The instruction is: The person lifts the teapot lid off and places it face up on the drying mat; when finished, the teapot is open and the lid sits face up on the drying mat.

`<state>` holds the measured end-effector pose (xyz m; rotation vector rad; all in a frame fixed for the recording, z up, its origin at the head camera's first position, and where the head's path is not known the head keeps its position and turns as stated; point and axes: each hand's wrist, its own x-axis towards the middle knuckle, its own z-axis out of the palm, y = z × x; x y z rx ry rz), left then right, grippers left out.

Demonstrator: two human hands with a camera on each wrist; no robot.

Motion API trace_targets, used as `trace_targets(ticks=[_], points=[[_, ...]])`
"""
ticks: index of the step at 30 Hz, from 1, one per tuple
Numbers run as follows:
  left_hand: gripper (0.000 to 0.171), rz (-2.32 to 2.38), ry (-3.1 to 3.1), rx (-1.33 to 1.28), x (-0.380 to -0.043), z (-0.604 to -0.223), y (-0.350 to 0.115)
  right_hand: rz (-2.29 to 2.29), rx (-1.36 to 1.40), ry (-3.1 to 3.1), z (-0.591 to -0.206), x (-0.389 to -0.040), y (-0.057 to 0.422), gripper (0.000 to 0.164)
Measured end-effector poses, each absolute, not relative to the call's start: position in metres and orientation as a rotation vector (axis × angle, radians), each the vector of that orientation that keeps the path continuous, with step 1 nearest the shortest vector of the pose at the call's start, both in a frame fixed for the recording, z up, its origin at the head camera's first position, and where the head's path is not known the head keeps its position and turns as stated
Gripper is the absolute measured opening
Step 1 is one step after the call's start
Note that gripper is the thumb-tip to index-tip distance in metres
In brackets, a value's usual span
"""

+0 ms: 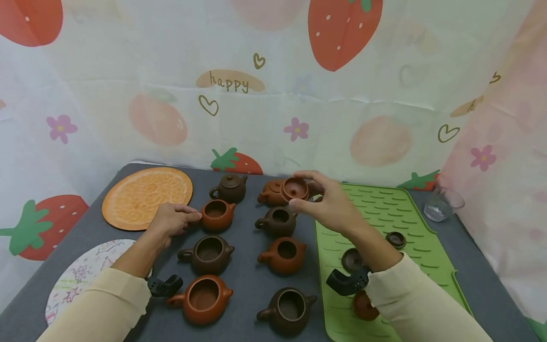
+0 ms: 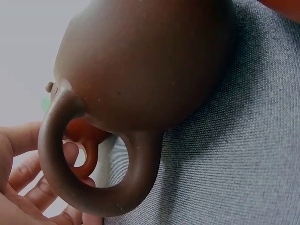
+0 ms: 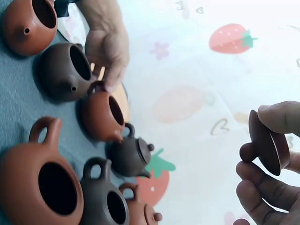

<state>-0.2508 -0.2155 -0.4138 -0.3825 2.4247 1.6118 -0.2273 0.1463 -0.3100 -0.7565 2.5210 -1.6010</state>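
My right hand point(image 1: 333, 204) pinches a reddish-brown teapot lid point(image 1: 295, 190) by its edge, its hollow underside facing the head camera. In the right wrist view the lid point(image 3: 267, 145) is tipped on its side, knob to the left. My left hand point(image 1: 171, 219) pinches the handle of a lidless orange-brown teapot point(image 1: 219, 224), which stands on the table. Behind that pot is a dark teapot point(image 1: 231, 188) with its lid on. Beyond the raised lid, partly hidden, sits a lidded orange-brown teapot point(image 1: 269, 192). A dark brown teapot point(image 2: 145, 65) fills much of the left wrist view.
Several lidless teapots stand in two columns, including a dark one point(image 1: 279, 222) and an orange-brown one point(image 1: 283, 259). Loose lids, one dark point(image 1: 396, 240), lie on a green mat point(image 1: 431, 266). A glass point(image 1: 442, 205) stands right; an orange-patterned round mat point(image 1: 147, 197) lies left.
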Motion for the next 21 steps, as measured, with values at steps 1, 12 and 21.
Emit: trace_targets(ticks=[1, 12, 21], points=[[0.024, 1.612, 2.423, -0.384, -0.251, -0.414, -0.215, -1.595, -0.745, 2.535, -0.310, -0.227, 0.150, 0.054], [0.025, 1.619, 2.421, -0.375, -0.251, -0.411, -0.215, -1.577, -0.683, 2.601, -0.311, -0.223, 0.182, 0.054], [0.026, 1.597, 2.421, -0.365, -0.250, -0.410, -0.214, -1.527, -0.594, 2.667, -0.315, -0.223, 0.206, 0.055]])
